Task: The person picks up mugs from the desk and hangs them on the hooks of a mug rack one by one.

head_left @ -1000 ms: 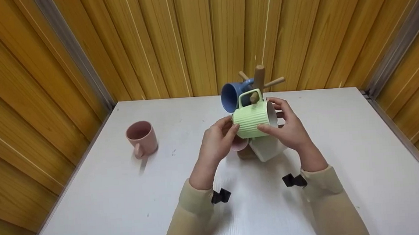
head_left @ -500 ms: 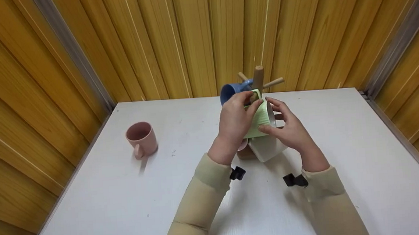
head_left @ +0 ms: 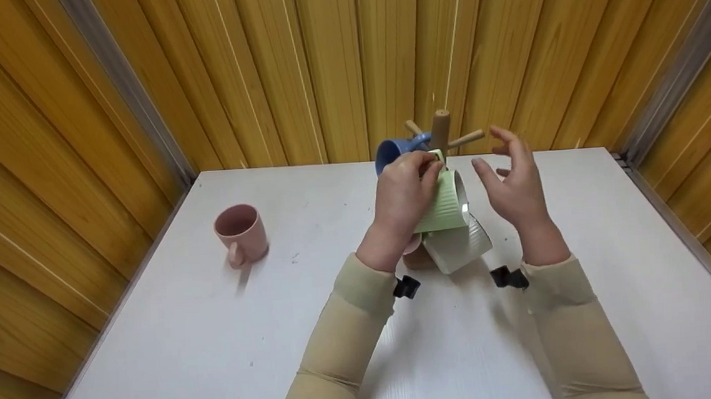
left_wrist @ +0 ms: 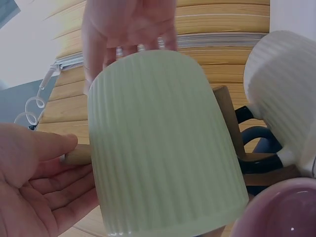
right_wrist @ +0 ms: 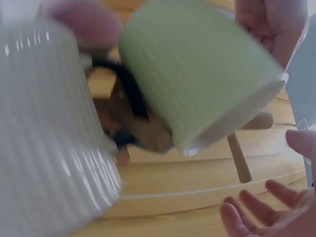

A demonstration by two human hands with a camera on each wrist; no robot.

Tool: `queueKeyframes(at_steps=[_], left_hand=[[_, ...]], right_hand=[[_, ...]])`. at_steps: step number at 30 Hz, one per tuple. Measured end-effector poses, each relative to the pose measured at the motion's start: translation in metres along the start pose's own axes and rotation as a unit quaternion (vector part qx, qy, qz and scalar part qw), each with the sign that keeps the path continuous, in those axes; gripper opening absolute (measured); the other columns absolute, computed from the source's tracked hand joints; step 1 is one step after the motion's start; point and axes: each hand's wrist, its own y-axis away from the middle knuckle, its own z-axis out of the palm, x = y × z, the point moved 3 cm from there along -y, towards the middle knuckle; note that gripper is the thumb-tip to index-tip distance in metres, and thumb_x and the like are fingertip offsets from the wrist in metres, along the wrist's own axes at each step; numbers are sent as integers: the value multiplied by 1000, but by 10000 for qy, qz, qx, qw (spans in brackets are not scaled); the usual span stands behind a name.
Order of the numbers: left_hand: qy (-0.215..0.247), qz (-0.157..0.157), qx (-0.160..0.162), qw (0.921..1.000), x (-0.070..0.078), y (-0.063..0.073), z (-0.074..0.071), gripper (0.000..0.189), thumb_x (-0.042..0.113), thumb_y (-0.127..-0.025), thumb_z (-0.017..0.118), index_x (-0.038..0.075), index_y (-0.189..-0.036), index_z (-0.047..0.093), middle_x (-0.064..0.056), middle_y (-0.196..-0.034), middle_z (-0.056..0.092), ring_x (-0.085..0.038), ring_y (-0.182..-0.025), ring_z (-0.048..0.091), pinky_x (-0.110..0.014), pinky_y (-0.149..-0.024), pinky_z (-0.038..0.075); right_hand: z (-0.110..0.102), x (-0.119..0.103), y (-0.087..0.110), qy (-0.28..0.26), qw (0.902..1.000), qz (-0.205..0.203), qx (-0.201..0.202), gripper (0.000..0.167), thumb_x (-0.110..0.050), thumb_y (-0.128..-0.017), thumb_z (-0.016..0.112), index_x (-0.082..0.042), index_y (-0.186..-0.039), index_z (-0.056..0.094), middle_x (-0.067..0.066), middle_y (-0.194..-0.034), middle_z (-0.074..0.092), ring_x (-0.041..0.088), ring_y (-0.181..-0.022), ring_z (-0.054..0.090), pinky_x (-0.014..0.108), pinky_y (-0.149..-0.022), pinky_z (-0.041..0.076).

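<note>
The ribbed light green mug (head_left: 446, 205) is at a front peg of the wooden mug rack (head_left: 441, 129), lying sideways with its mouth to the right. My left hand (head_left: 400, 193) pinches it near the handle, most of which the fingers hide. In the left wrist view, a peg tip (left_wrist: 78, 155) sticks out past the mug beside my left thumb. Off to the right of the mug, my right hand (head_left: 517, 182) is raised with spread fingers and touches nothing. Below hangs a ribbed white mug (head_left: 459, 247) with a dark handle, seen in the right wrist view.
A blue mug (head_left: 388, 155) hangs on the rack's upper left, partly behind my left hand. Low on the rack is a glossy pink mug (left_wrist: 286, 212). Another pink mug (head_left: 247, 239) stands upright on the white table (head_left: 171, 337). Boarded walls (head_left: 321, 70) enclose the table.
My left hand has moved from the mug's base up to its handle. The right hand has let go of the green mug's rim and drawn away to the right.
</note>
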Motion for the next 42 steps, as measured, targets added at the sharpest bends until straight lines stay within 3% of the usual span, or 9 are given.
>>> queueKeyframes(at_steps=[4,9,21,28,34,38,42], left_hand=[[34,-30,-48,10000,-1,0,-1,23,23,-101,67,4,-112,76,-8,-106,78,-16,-96,76,-21,-82,61],[272,-233,-190,9992,-5,-2,-5,24,22,-100,68,4,-114,76,-9,-109,78,-16,-97,75,-23,-84,61],[1131,-988,-535,9872,-33,-20,-17,18,17,-97,73,5,-109,79,-8,-105,80,-16,-95,74,-24,-83,60],[1153,-1062,-612,9857,-50,-36,-19,20,17,-96,74,6,-112,79,-7,-108,80,-16,-100,75,-23,-85,60],[1323,-1351,-300,9815,-58,-48,-16,25,14,-93,77,1,-114,76,-11,-104,80,-19,-96,76,-22,-78,60],[996,-1455,49,9843,-56,-51,-13,22,15,-89,80,2,-106,76,-9,-98,80,-19,-92,76,-26,-79,59],[719,-1380,183,9876,-52,-55,-10,20,20,-88,81,4,-100,78,-7,-96,81,-19,-91,76,-29,-80,59]], right_hand=[[1,-1,-24,1065,9895,-967,-140,46,-2,-99,64,-2,-144,56,19,-148,55,39,-131,44,59,-106,41],[3,3,-36,1589,9760,-1467,-243,29,-2,-96,70,0,-124,68,19,-126,69,40,-118,48,52,-101,43],[3,-3,-22,1437,9683,-2034,204,17,-6,-90,78,2,-103,71,18,-93,68,32,-93,55,34,-77,41],[10,-11,-7,1263,9614,-2388,523,14,-2,-87,78,2,-95,66,16,-87,65,23,-81,56,20,-67,40],[22,-19,3,1141,9561,-2658,473,16,4,-86,76,1,-94,63,18,-91,66,28,-85,60,34,-73,50],[30,-23,6,1016,9539,-2789,436,12,7,-88,72,1,-97,65,17,-96,69,32,-93,63,43,-85,53],[36,-26,7,971,9509,-2895,511,9,5,-91,71,0,-98,68,16,-95,68,33,-93,61,43,-90,49]])
